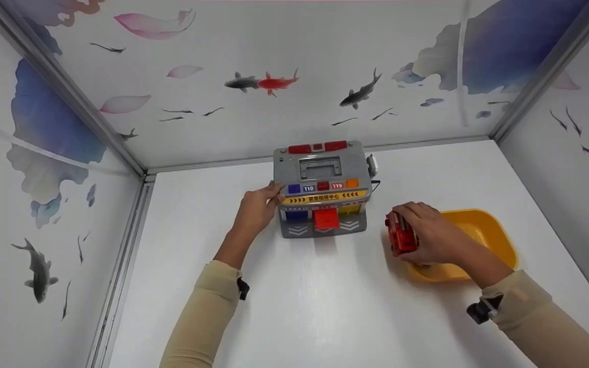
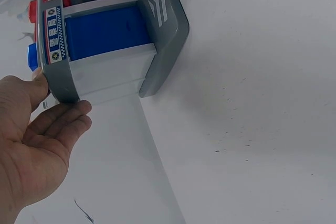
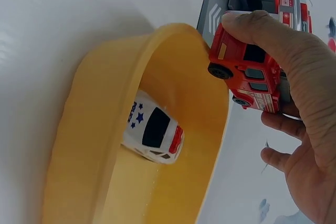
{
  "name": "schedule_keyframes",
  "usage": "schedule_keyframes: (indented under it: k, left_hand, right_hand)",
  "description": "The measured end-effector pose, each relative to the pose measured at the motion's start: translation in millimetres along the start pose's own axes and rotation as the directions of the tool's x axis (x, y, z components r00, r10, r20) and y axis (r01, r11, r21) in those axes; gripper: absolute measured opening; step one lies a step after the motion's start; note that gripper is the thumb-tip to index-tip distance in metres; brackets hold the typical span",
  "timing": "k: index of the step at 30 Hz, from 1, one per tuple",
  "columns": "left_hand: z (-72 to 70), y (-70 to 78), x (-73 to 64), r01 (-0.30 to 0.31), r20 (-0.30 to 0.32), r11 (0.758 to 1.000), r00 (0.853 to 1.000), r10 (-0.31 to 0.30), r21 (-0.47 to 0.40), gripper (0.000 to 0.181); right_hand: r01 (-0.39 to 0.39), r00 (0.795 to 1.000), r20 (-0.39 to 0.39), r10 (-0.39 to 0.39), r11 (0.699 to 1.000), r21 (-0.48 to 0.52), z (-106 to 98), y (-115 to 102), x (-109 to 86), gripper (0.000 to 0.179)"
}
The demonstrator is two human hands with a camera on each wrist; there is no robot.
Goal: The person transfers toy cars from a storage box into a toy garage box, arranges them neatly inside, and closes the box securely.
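A grey toy rescue station (image 1: 320,168) stands on the white table against the back wall. My left hand (image 1: 260,204) grips its left front corner, thumb by the blue button (image 2: 32,56) and fingers at the side wall. The middle bay's red door (image 1: 326,219) sticks out, raised; the blue door (image 2: 107,32) beside it is down. In my right hand (image 1: 435,232) is a red toy fire truck (image 3: 247,69), held between thumb and fingers over the left rim of the yellow bin (image 1: 504,245). A white toy police car (image 3: 152,129) lies inside that bin.
White panels with painted fish (image 1: 358,95) and a metal frame (image 1: 143,174) enclose the table at the back and sides. A small white part (image 1: 372,165) and a thin black piece (image 1: 375,185) jut from the station's right side.
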State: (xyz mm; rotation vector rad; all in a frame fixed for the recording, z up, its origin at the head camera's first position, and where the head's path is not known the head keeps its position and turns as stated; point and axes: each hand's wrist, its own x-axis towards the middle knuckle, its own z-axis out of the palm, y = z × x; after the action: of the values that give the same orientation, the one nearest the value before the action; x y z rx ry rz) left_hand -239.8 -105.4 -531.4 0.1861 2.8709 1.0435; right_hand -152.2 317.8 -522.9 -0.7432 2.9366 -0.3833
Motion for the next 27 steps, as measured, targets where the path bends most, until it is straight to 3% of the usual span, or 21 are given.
schedule_keyframes:
  k: [14,27]
  left_hand:
    - [0.7,-2.9,0.7,-0.016,-0.004,1.000,1.000,0.016,-0.004,0.044]
    - [2.0,-2.6,0.4,-0.032,-0.016,0.999,0.999,0.032,-0.016,0.043]
  right_hand:
    - [0.048,0.999,0.005,-0.048,0.998,-0.049,5,-13,15.3,0.108]
    - [0.058,0.998,0.024,-0.057,0.998,-0.036,14,-28,25.0,0.108]
